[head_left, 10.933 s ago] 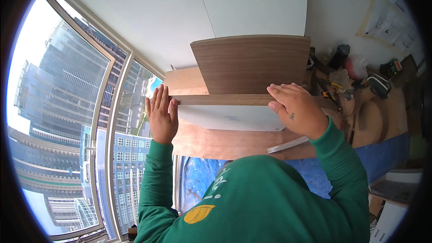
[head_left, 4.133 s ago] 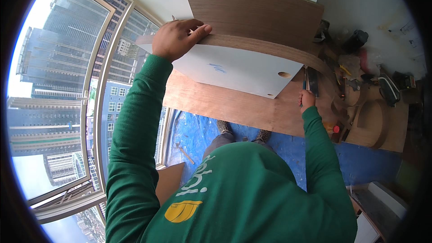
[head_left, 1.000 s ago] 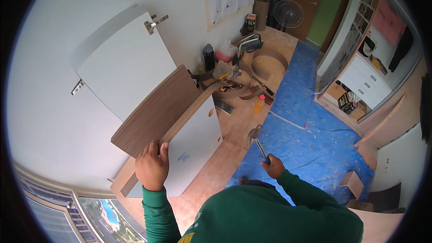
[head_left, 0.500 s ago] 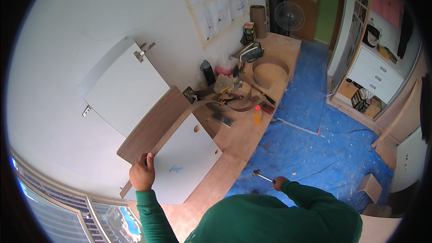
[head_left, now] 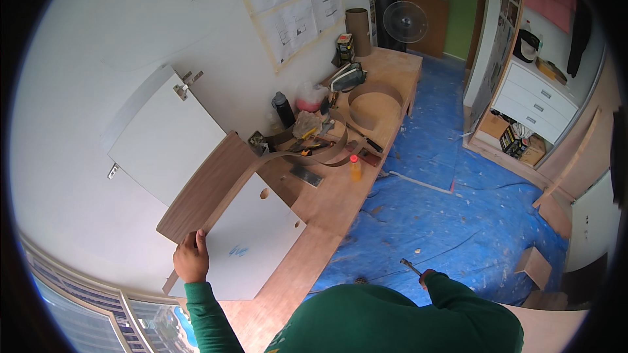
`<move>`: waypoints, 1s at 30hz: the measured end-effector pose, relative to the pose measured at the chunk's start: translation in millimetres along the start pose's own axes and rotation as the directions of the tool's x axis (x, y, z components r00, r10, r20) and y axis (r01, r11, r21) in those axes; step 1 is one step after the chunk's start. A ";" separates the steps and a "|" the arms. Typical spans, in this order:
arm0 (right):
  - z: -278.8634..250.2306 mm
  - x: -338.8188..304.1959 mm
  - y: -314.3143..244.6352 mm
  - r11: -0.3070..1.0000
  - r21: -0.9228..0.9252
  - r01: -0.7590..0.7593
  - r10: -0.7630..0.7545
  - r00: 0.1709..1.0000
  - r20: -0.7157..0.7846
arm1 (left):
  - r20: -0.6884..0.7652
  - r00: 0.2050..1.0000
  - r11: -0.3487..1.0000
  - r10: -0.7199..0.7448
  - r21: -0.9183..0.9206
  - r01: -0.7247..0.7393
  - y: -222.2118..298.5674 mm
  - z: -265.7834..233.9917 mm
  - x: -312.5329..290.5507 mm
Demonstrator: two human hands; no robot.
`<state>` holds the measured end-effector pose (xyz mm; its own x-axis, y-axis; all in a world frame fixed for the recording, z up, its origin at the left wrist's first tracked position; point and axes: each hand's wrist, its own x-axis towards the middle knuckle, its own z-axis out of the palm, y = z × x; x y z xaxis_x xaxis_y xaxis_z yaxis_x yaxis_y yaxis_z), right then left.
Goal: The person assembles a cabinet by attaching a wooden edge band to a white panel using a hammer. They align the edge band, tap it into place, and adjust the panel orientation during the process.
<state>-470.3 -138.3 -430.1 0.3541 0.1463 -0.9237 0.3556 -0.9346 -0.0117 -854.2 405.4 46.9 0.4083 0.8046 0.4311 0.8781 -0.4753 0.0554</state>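
Observation:
My left hand [head_left: 191,257] is closed over the near upper edge of a white panel [head_left: 252,232], where a wood-grain edge-banding strip [head_left: 230,189] runs. The strip's far end trails off the panel in loose loops on the bench. Two round holes show in the panel's face, along with a blue pencil mark. At the lower right, my right hand [head_left: 426,278] grips a hammer [head_left: 411,267] by its handle, held out over the blue floor sheet and away from the panel. Behind the strip, a second white panel [head_left: 167,137] with metal hinges leans against the wall.
The wooden bench [head_left: 327,212] carries a black bottle [head_left: 283,110], an orange-filled bottle [head_left: 355,168], hand tools and a coiled strip [head_left: 376,95]. A blue sheet [head_left: 425,216] covers the floor. By the door, a person [head_left: 389,0] stands behind a fan [head_left: 405,21].
The hammer has swung to the right and tilted, its head now nearer my right hand in the picture. My left hand keeps its place on the panel's edge. The whole view has shifted slightly.

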 end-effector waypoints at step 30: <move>-51.0 15.9 -56.1 0.996 0.027 0.088 -0.090 0.991 0.100 | -0.041 0.998 0.998 -0.038 -0.053 0.036 11.9 -7.6 -16.0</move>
<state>-440.5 -67.0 -424.5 0.2322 0.1970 -0.9525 0.3623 -0.9263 -0.1032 -852.1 384.2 47.5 0.3639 0.8071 0.4648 0.8777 -0.4643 0.1190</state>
